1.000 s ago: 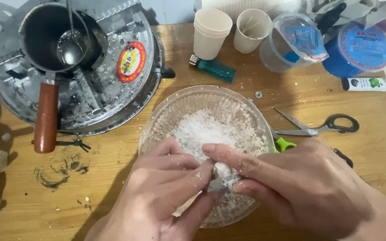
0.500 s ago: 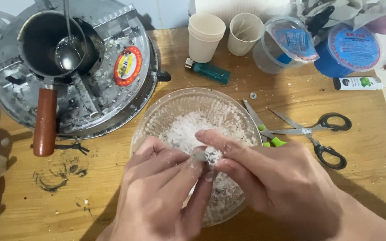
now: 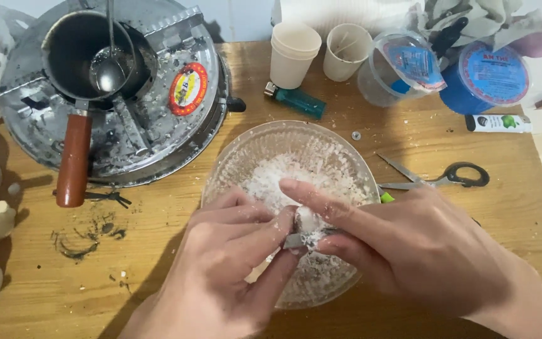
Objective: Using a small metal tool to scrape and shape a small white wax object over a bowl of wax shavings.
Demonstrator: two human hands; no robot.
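Head view: both hands, left (image 3: 221,263) and right (image 3: 421,251), now drawn closer over the bowl (image 3: 233,163) of white flakes (image 3: 271,179) on the desk (image 3: 158,263), fingertips pinching a small metal piece (image 3: 296,240), scissors (image 3: 434,177) now half hidden behind the right.

- The table (image 3: 158,251) is honey-brown wood with a fine grain, marked by black smudges.
- On the table, the bowl (image 3: 233,163) is clear, filled with white flakes (image 3: 271,179).
- Left of the bowl, the round stove (image 3: 158,125) is silver-grey, speckled white, with a red and yellow sticker.
- On the stove, the pot (image 3: 70,50) is dark grey with a reddish-brown handle.
- Behind the bowl, the lighter (image 3: 296,100) is teal green.
- Behind the lighter, the two cups (image 3: 293,56) are cream.
- Right of the bowl, the scissors (image 3: 446,176) are silver with black handles.
- Behind the scissors, the tub (image 3: 490,78) is blue.
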